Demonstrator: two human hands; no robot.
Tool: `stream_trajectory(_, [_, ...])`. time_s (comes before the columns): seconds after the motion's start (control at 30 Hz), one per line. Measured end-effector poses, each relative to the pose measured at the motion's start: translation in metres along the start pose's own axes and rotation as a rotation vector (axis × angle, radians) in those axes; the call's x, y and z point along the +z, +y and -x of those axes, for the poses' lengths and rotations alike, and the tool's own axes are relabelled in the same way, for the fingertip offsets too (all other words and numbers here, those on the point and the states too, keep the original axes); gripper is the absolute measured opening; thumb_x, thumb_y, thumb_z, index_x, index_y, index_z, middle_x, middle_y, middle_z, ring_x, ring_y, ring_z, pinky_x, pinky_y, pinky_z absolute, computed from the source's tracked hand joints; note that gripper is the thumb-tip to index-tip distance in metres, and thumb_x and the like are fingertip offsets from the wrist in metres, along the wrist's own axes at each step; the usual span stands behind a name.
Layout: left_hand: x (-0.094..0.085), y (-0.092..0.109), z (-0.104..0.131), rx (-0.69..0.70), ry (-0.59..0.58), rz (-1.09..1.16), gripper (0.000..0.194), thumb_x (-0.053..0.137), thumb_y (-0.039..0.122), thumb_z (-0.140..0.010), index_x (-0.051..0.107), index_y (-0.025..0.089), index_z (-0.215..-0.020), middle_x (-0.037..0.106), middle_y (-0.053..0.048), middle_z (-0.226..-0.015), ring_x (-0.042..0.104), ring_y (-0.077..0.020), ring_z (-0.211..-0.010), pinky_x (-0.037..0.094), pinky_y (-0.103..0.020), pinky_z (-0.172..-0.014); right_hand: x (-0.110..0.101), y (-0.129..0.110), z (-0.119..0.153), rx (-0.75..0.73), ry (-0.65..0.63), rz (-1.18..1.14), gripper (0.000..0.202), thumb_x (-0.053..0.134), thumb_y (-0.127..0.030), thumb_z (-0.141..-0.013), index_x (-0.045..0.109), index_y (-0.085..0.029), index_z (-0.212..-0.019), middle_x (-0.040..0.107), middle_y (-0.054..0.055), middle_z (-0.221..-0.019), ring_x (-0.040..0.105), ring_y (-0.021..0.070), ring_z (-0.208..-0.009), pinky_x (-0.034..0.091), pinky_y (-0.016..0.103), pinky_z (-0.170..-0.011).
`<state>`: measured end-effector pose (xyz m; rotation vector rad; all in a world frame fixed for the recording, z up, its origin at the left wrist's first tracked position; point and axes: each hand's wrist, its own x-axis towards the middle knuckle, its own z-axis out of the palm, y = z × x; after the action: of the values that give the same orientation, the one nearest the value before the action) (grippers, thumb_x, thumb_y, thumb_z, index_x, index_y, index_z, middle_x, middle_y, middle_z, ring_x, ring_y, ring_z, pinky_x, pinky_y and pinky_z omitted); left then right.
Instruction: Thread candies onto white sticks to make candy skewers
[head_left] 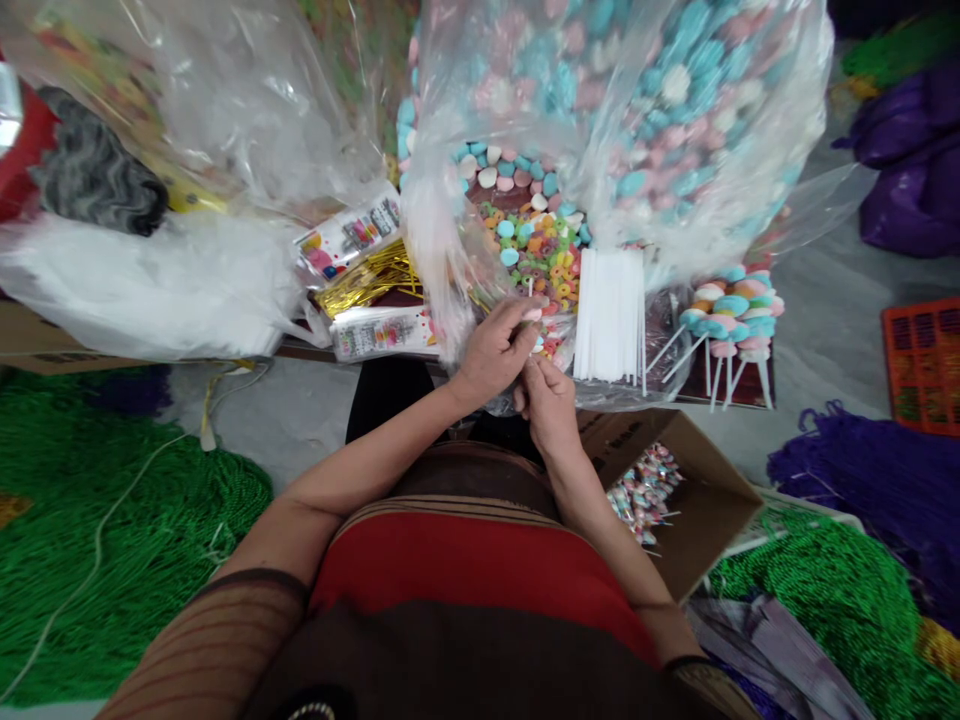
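Note:
My left hand (495, 350) is closed, with a pink and white marshmallow (532, 314) pinched between thumb and fingers. A thin white stick (531, 287) pokes up just above it. Directly below, my right hand (551, 395) has its fingers pinched together on what looks like the lower part of the same stick, mostly hidden by the fingers. Beyond both hands lie colourful gummy rings (551, 250) and loose marshmallows (506, 178) in open clear plastic. To the right is a row of white sticks (611, 315), and past it finished marshmallow skewers (727, 308) are piled up.
Large clear bags of marshmallows (675, 130) stand at the back. Gold twist ties (375, 275) and printed wrappers (382, 332) lie left of my hands. A cardboard box (697, 490) with wrapped skewers (649, 490) sits below right. Green bead strands (135, 540) cover the floor at left.

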<state>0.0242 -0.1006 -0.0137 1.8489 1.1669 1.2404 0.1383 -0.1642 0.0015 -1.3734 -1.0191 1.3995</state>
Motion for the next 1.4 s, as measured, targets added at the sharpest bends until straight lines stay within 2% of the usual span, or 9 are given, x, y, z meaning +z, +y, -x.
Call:
stream_trajectory(0.43, [0.0001,-0.0052,0.0007,0.025,-0.023,-0.004,0.032,0.047,0.033,-0.108,0.062,0.027,-0.135,0.072,-0.007,-0.131,0.065,-0.0196,-0.125,0.051,-0.038,-0.109,-0.0014,0.0056,-0.0002,-0.014,-0.002,0.0,0.054,0.06,-0.076,-0.09,0.058,-0.023,-0.075,0.046,-0.01,-0.042,0.029,0.0071,-0.034,0.02,0.023,-0.038])
stream_trajectory(0.77, [0.0001,-0.0003,0.0002,-0.01,-0.004,0.001,0.029,0.049,0.03,-0.106,0.065,0.023,-0.129,0.073,-0.008,-0.128,0.067,-0.0192,-0.124,0.052,-0.036,-0.108,-0.0006,0.0057,0.0005,-0.018,0.004,-0.007,0.055,0.061,-0.077,-0.089,0.057,-0.024,-0.073,0.045,-0.01,-0.042,0.029,0.0075,-0.035,0.021,0.024,-0.038])
stream_trajectory(1.4, [0.0015,0.0003,-0.0002,0.0,0.005,-0.019,0.029,0.047,0.031,-0.107,0.064,0.025,-0.129,0.073,-0.007,-0.126,0.067,-0.0189,-0.121,0.053,-0.037,-0.107,0.0004,0.007,0.0005,-0.023,0.018,0.004,0.053,0.06,-0.074,-0.09,0.057,-0.024,-0.073,0.045,-0.01,-0.042,0.03,0.0081,-0.036,0.023,0.024,-0.04])
